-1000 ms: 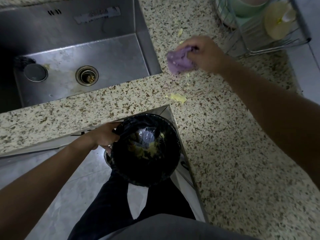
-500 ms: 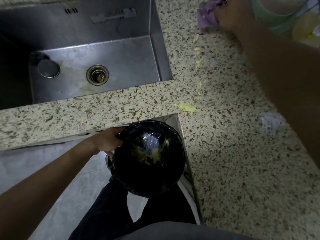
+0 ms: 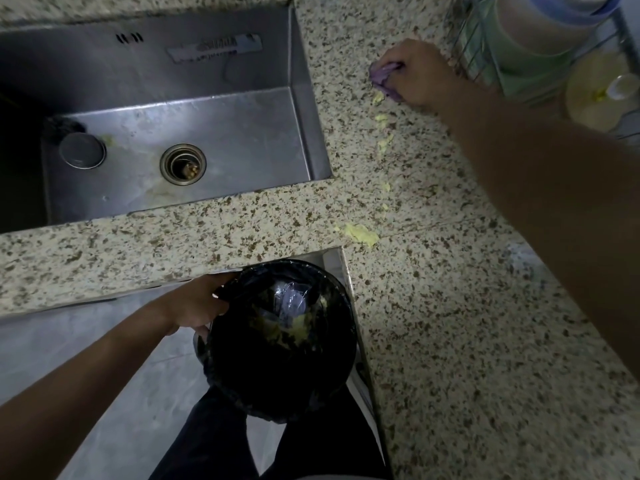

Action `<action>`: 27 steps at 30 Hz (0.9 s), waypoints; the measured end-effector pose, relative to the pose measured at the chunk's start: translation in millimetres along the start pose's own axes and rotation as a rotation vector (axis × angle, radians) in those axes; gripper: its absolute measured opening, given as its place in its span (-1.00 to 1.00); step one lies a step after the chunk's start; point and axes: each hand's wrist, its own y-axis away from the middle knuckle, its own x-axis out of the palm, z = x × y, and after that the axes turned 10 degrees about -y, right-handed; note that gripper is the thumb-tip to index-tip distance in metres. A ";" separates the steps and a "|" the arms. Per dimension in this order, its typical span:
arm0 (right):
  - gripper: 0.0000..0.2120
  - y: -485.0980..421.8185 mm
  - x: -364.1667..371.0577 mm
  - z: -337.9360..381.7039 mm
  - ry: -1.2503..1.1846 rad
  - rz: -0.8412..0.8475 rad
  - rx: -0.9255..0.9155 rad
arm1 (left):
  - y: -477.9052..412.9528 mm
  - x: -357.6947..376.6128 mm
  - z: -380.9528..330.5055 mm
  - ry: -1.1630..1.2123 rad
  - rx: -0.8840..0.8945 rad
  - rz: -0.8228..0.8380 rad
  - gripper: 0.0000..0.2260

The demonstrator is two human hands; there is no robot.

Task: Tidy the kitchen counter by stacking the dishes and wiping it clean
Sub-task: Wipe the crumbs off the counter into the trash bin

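Note:
My right hand (image 3: 417, 76) grips a crumpled purple cloth (image 3: 382, 77) and presses it on the speckled granite counter (image 3: 450, 341), next to the wire dish rack (image 3: 474, 46). A trail of yellow food scraps (image 3: 382, 143) runs from the cloth toward the counter's inner corner, ending in a larger yellow blob (image 3: 360, 234). My left hand (image 3: 199, 304) holds the rim of a black-lined trash bin (image 3: 282, 337) just below the counter edge; yellow scraps and clear plastic lie inside it.
A steel sink (image 3: 166, 133) with a drain (image 3: 183, 163) and a loose round plug (image 3: 82, 150) fills the upper left. The rack holds stacked green and white dishes (image 3: 530, 39) and a yellowish plate (image 3: 599, 95). My dark-trousered legs stand under the bin.
My right hand with the cloth went out to the far counter and has now drawn back toward me a little, beside the rack. The left hand has stayed on the bin's rim.

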 end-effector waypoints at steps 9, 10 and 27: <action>-0.68 14.0 13.0 -5.4 -0.102 0.092 -0.104 | 6.4 -1.9 -4.3 -0.026 -0.025 -0.020 -0.47; -0.69 19.0 16.4 -8.9 -0.158 0.100 -0.128 | 7.6 -2.2 -5.7 -0.029 -0.024 -0.020 -0.47; -0.72 109.8 40.0 4.7 -0.115 0.131 -0.113 | 22.9 -6.6 -7.9 -0.048 0.041 -0.029 -0.48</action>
